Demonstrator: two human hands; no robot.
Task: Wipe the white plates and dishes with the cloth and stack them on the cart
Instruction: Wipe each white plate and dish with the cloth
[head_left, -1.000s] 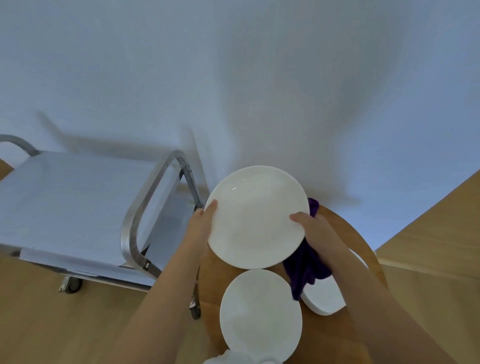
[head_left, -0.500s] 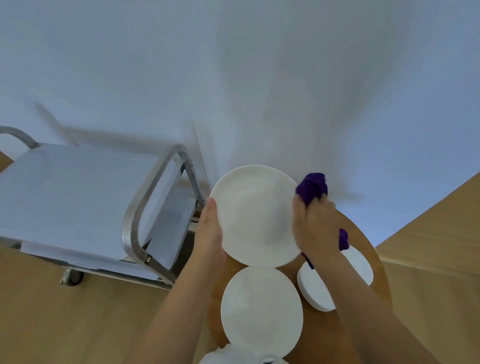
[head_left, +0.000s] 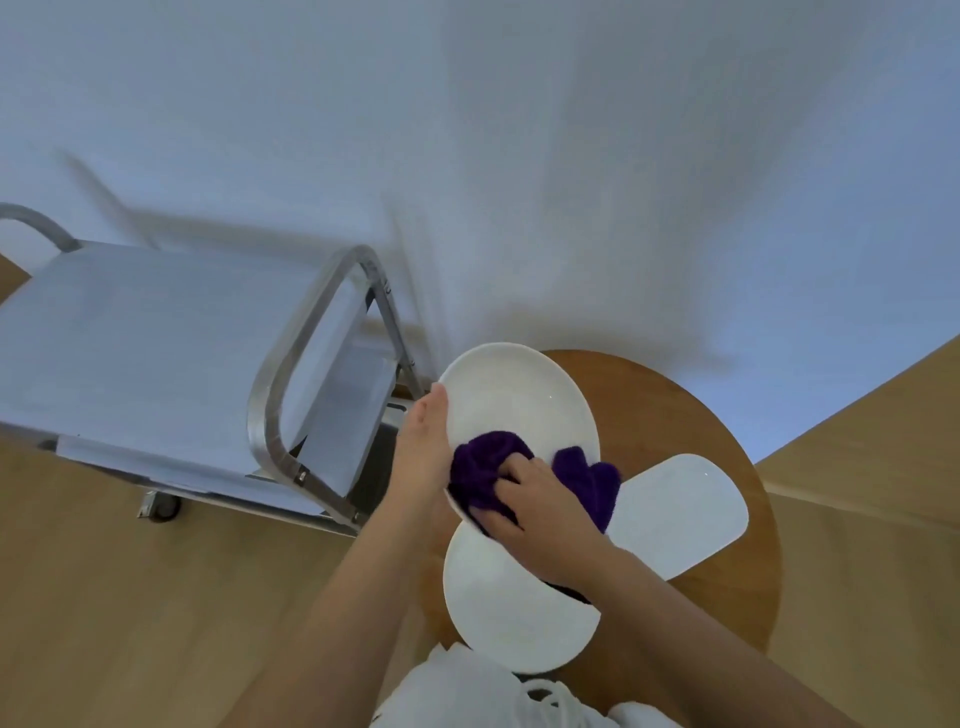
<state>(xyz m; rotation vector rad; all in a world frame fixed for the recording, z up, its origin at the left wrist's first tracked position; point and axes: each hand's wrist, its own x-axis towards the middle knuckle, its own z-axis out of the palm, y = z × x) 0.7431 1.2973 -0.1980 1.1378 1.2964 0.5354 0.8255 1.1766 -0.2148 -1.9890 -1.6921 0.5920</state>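
Note:
A round white plate (head_left: 511, 400) is held tilted above the round wooden table (head_left: 675, 415). My left hand (head_left: 422, 447) grips its left rim, thumb on the upper face. My right hand (head_left: 535, 509) holds a purple cloth (head_left: 483, 467) and presses it on the plate's lower part. A second round white plate (head_left: 509, 613) lies flat on the table below, partly hidden by my right wrist. A white rounded dish (head_left: 680, 509) lies to the right. The steel cart (head_left: 156, 353) stands to the left with a bare top shelf.
The cart's tubular handle (head_left: 306, 364) rises close to the table's left side, a caster (head_left: 161, 506) shows below. A white wall runs behind. Wooden floor surrounds the table. White clothing (head_left: 467, 691) shows at the bottom edge.
My right hand moved the cloth from the plate's upper right rim down onto its lower face. The plate and my left hand shifted slightly.

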